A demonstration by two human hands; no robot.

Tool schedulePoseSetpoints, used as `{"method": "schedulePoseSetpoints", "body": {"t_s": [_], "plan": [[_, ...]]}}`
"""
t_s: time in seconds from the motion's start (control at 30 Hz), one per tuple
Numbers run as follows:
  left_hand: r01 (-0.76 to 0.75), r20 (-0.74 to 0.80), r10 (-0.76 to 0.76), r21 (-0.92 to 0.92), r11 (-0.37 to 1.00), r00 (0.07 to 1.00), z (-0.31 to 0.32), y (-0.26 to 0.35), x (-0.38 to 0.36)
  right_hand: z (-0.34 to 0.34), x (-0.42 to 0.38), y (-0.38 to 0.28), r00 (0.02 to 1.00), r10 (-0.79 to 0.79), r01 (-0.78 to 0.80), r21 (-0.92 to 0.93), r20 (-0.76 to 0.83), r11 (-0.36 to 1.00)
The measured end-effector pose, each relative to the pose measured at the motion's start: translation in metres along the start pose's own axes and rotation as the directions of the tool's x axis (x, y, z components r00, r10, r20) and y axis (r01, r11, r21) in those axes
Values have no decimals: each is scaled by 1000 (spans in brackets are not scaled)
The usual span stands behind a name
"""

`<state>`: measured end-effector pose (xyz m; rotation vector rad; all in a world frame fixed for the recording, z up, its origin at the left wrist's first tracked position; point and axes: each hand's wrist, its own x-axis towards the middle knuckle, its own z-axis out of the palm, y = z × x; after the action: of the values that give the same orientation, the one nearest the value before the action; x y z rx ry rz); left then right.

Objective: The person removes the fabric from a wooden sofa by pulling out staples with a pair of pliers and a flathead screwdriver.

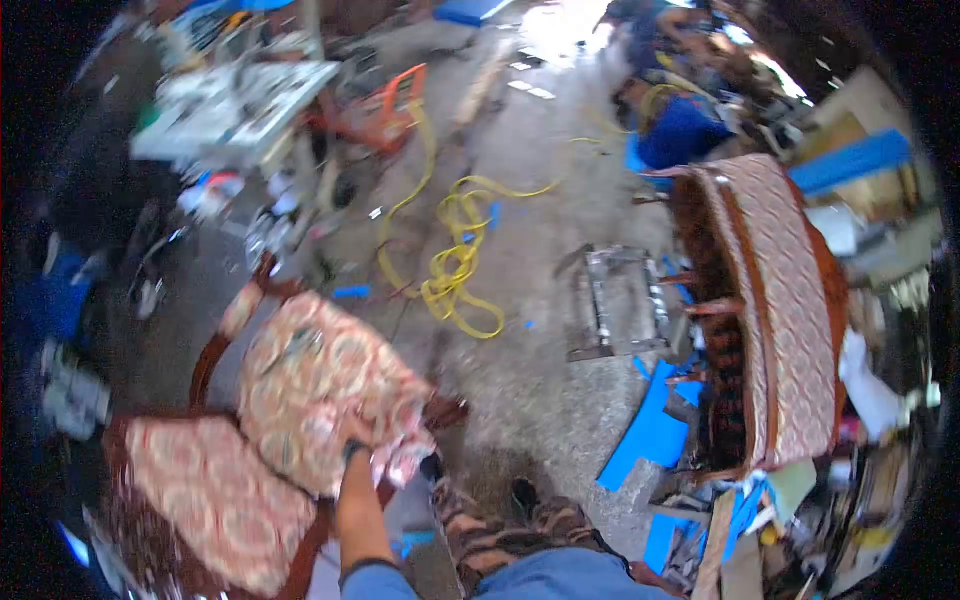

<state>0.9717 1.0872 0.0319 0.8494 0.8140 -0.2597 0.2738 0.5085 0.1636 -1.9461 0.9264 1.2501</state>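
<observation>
My left hand (357, 432) reaches down onto the patterned seat (310, 370) of an upholstered chair with a brown wooden frame. Its fingers are blurred against the cloth, so their pose cannot be made out. The chair's patterned back (220, 495) lies to the lower left of the seat. Loose, crumpled cloth (405, 450) shows at the seat's edge, just right of my hand. My right hand is out of view.
A yellow hose (455, 270) lies coiled on the concrete floor, near a metal frame (625, 300). At right, a patterned sofa (785, 310) stands beside blue scraps (650, 420). A cluttered white table (235, 110) is at upper left; people (665, 30) are at upper right.
</observation>
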Motion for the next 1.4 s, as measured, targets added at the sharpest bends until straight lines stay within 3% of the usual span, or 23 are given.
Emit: {"method": "schedulePoseSetpoints", "body": {"t_s": [0.07,0.1,0.17,0.2,0.23,0.3,0.37,0.4,0.47,0.5,0.57,0.6,0.63,0.67,0.73,0.83,0.9,0.97,1.03,1.13,1.23,1.37,1.4], "plan": [[-102,15,108,475,874,994,-24,-7,32,11,-22,-27,994,98,-104,-132,-48,986],[-180,85,259,913,365,962,-41,-9,43,22,-27,-24,990,127,-138,-179,-68,974],[-139,158,327,987,-79,932,-47,-8,44,43,-30,-11,982,156,-177,-256,-103,950],[-132,175,345,981,-145,922,-50,-7,44,44,-45,-30,986,148,-162,-244,-75,956],[-76,70,251,997,13,966,-70,-6,64,40,-57,-57,994,99,-106,-204,-45,973],[-95,192,228,922,-376,955,-39,16,29,35,-72,-92,1000,2,-4,-151,-14,988],[-49,76,200,989,-138,977,-6,38,-18,57,-57,-77,993,-118,117,-126,-2,985],[-66,104,262,986,-152,960,-10,38,-18,75,-28,-71,979,-201,202,-357,40,912],[-160,230,389,965,-206,892,-6,33,-23,108,-16,-71,936,-113,140,58,-335,988],[-224,317,450,942,-249,835,1,35,-24,112,-6,-81,961,149,-112,164,-231,980],[-361,496,554,868,-341,669,22,25,-26,106,-6,-124,918,275,-188,298,-285,936],[-440,576,573,816,-374,583,43,21,-38,87,-24,-148,932,229,-142,298,-280,944],[-520,649,551,757,-395,525,66,13,-49,110,4,-136,863,86,78,299,-498,951],[-594,705,521,699,-398,481,81,-3,-63,88,-23,-155,813,32,208,341,-581,917],[-745,805,359,582,-325,472,117,-47,-92,104,40,-131,865,78,83,296,-495,952],[-845,827,-219,534,22,517,173,-148,-146,73,34,-107,732,-67,339,277,-678,899],[-901,756,-538,433,-19,374,244,-214,-312,39,7,-97,667,6,368,337,-745,867],[-837,557,-797,532,125,235,252,-301,-346,-2,-35,-83,561,53,400,327,-826,856],[-849,473,-874,503,164,112,280,-354,-460,-30,-69,-76,415,67,429,260,-907,865],[-765,404,-897,631,131,179,306,-426,-556,-62,-120,-48,344,-29,348,99,-938,932],[-507,262,-926,857,93,273,317,-486,-592,-70,-128,-17,235,135,282,201,-962,938],[-645,236,-949,763,47,210,338,-541,-621,-83,-111,33,201,219,259,268,-955,928],[-761,255,-934,649,-26,250,348,-548,-635,-89,-106,46,217,244,280,300,-945,912]]}}
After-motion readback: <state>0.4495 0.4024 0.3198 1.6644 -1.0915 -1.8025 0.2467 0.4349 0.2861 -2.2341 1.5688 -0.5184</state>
